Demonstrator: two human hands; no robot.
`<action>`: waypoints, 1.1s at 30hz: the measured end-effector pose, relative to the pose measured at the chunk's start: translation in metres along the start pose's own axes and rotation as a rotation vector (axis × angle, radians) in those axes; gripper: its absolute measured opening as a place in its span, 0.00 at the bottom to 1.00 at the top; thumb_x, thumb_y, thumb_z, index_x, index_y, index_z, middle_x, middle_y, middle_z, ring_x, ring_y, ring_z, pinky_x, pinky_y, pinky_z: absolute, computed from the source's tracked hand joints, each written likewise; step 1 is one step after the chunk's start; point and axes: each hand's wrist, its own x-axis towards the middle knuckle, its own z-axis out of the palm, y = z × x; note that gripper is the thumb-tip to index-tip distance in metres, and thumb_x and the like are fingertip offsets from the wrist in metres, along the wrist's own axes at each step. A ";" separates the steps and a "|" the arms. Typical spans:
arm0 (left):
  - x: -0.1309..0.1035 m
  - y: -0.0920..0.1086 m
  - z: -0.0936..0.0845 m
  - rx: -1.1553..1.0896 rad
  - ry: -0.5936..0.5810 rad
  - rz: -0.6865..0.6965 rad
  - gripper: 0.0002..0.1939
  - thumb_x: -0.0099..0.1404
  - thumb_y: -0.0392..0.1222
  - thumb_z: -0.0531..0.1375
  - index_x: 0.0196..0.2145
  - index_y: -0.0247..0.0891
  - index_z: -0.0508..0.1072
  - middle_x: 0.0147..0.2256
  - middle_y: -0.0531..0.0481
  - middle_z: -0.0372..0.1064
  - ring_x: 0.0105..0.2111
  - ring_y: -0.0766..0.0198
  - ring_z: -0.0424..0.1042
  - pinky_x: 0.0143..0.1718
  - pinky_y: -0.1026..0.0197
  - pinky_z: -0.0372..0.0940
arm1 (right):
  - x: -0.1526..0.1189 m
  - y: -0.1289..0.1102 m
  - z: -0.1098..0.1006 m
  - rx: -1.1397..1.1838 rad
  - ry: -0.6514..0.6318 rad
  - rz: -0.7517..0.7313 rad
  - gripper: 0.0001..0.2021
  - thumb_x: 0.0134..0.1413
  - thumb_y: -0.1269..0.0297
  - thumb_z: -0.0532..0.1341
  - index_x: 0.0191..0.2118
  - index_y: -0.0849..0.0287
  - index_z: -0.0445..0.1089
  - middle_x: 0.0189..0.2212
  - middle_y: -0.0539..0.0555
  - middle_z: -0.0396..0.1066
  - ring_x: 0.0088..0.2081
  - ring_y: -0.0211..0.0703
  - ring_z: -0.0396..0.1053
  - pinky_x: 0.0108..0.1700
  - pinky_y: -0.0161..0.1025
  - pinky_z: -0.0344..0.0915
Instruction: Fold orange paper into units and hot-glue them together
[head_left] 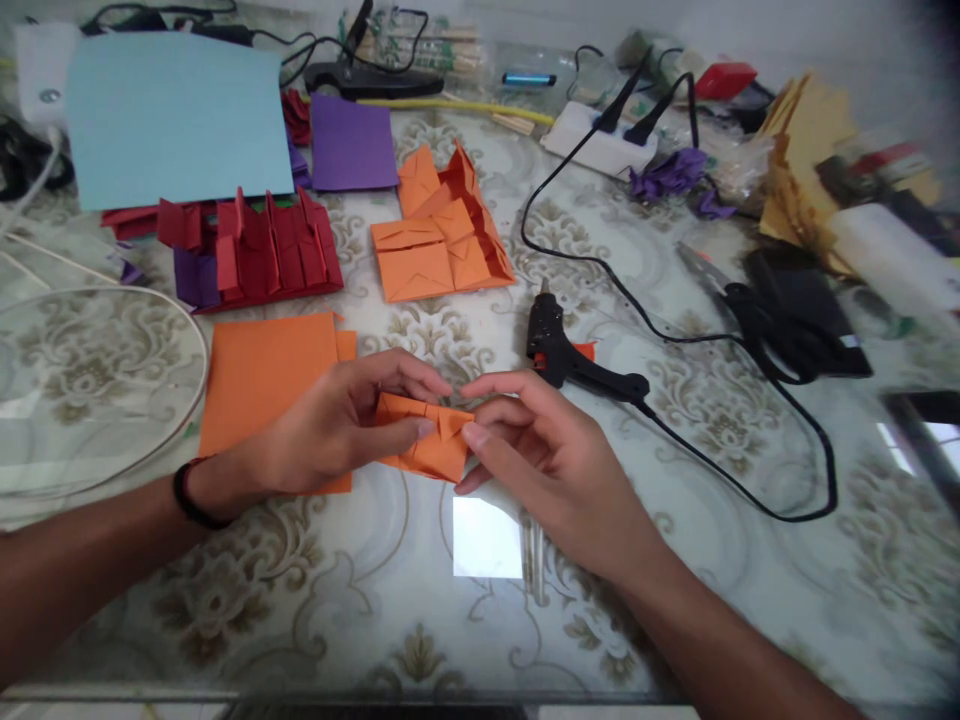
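Note:
A small folded orange paper piece point(427, 440) is held between both hands at the centre of the view. My left hand point(337, 420) grips its left part, with the thumb lying along the near face. My right hand point(540, 450) pinches its right end between thumb and fingers. Flat orange sheets point(270, 370) lie partly beneath my left wrist. Beyond the hands are folded orange pieces point(427, 250), one partly on another. Folded red pieces point(277, 250) stand to their left.
A black glue gun point(562, 350) lies right of centre, its cord looping rightward. Black-handled scissors point(757, 310) are at the right. Blue paper point(180, 120), purple paper point(352, 143) and a white power strip point(596, 140) lie at the back. A wire hoop point(199, 370) rests left.

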 end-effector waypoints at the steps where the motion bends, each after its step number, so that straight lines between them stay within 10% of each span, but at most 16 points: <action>1: -0.001 -0.001 0.000 0.004 -0.002 0.010 0.12 0.67 0.36 0.67 0.49 0.38 0.76 0.41 0.47 0.77 0.38 0.65 0.76 0.36 0.66 0.71 | 0.000 0.001 0.002 -0.013 0.007 0.019 0.11 0.62 0.62 0.67 0.48 0.55 0.71 0.29 0.46 0.75 0.27 0.35 0.77 0.29 0.30 0.78; 14: -0.002 0.020 0.007 0.286 -0.071 -0.080 0.10 0.72 0.42 0.61 0.34 0.35 0.78 0.21 0.58 0.61 0.21 0.73 0.53 0.19 0.69 0.49 | -0.001 0.002 0.004 -0.225 -0.017 -0.034 0.07 0.64 0.61 0.64 0.35 0.58 0.71 0.22 0.47 0.72 0.23 0.35 0.73 0.23 0.29 0.68; 33: -0.002 0.029 0.003 0.372 -0.197 -0.141 0.13 0.70 0.41 0.62 0.27 0.35 0.72 0.19 0.59 0.52 0.19 0.74 0.49 0.17 0.69 0.45 | -0.002 -0.002 0.004 -0.295 -0.061 -0.055 0.11 0.66 0.58 0.62 0.33 0.58 0.71 0.23 0.48 0.69 0.23 0.35 0.65 0.23 0.33 0.60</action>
